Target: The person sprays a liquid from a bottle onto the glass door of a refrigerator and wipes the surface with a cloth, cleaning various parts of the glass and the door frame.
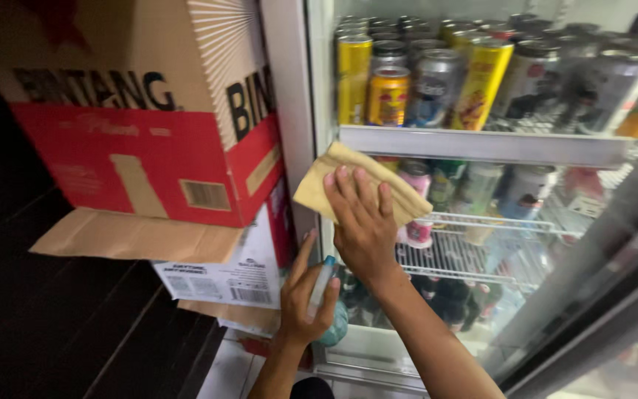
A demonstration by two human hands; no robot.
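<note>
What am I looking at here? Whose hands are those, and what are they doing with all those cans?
This picture comes from a camera worn on a person's head, so you see what they see when they look down at their own two hands. The right hand presses a folded yellow cloth flat against the frame of a drinks fridge, just under its top shelf. The left hand holds a small spray bottle lower down. The fridge door stands open on the right. Inside, the top shelf carries yellow, orange and silver cans, and more drinks sit on the wire racks below. To the left, cardboard boxes are stacked: a big red and tan box on top of a white one.
</note>
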